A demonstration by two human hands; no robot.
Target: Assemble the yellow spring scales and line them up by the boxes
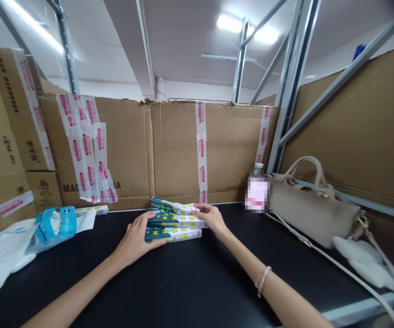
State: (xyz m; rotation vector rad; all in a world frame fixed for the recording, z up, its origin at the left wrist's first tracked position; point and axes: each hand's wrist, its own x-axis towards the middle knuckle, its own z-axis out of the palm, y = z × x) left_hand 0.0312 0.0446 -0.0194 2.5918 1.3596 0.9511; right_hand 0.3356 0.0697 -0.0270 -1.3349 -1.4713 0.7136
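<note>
Several slim green-and-white boxes with yellow printed characters lie together on the black tabletop in front of me, slightly out of line with one another. My left hand [135, 234] is closed around the left ends of the nearer boxes, with its thumb along the front box [179, 234] and its fingers over the top. From the right, my right hand [212, 218] pinches the white ends of the middle box [172, 221] and the back box [169, 206]. Its fingertips partly cover them.
A blue tissue pack [56, 224] and white plastic wrapping lie at the left. A bottle [258, 191] and a beige handbag [314, 207] with a long strap stand at the right. Taped cardboard [176, 150] walls the back, and metal shelf posts [290, 82] rise at the right.
</note>
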